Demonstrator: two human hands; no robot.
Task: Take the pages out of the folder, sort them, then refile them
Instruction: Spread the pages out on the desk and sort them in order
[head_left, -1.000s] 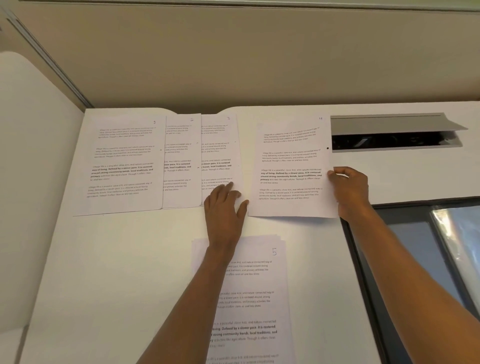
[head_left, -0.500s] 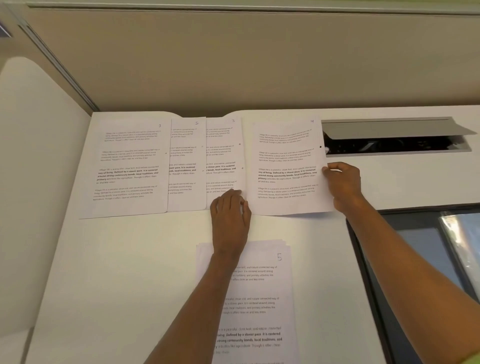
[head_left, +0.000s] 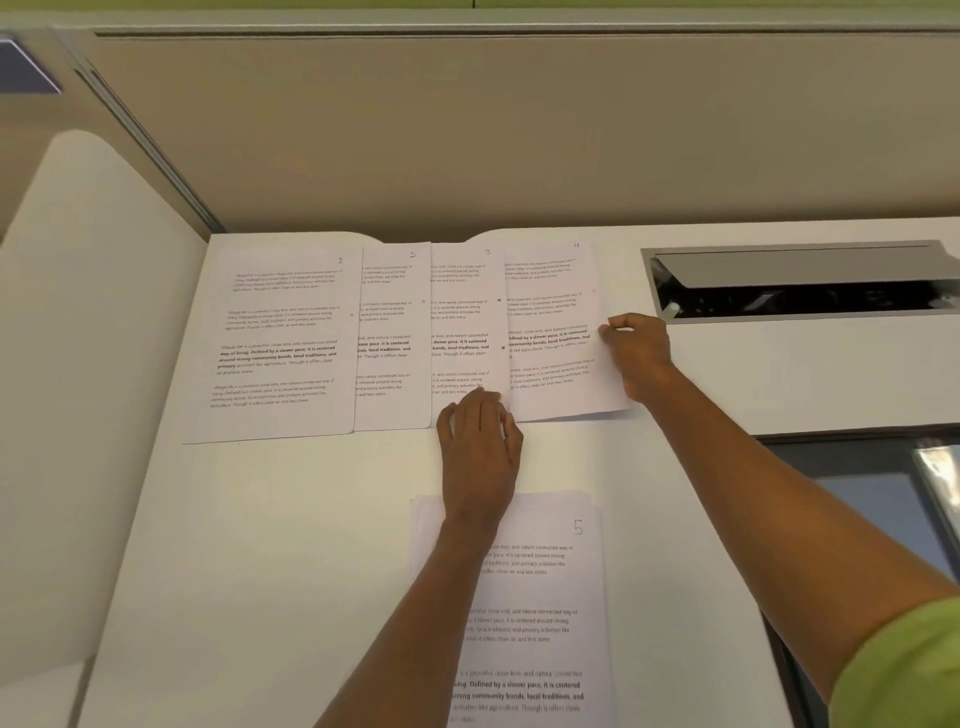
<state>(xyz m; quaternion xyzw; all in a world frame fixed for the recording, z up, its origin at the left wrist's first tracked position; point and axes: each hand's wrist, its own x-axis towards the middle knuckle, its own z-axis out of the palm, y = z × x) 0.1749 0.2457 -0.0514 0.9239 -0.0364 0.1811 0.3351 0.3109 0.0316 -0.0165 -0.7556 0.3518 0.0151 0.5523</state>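
Pages (head_left: 280, 338) overlap on desk (head_left: 260, 545); open cable hatch (head_left: 800, 283) near right hand (head_left: 636, 353).

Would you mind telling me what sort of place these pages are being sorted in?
Probably an office workstation: a white desk bounded by a beige partition panel, with a flip-up cable hatch set into the desktop.

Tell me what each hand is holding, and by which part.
Right hand pinches page 4 at its right edge. Left hand holds nothing; its fingers rest on page 3.
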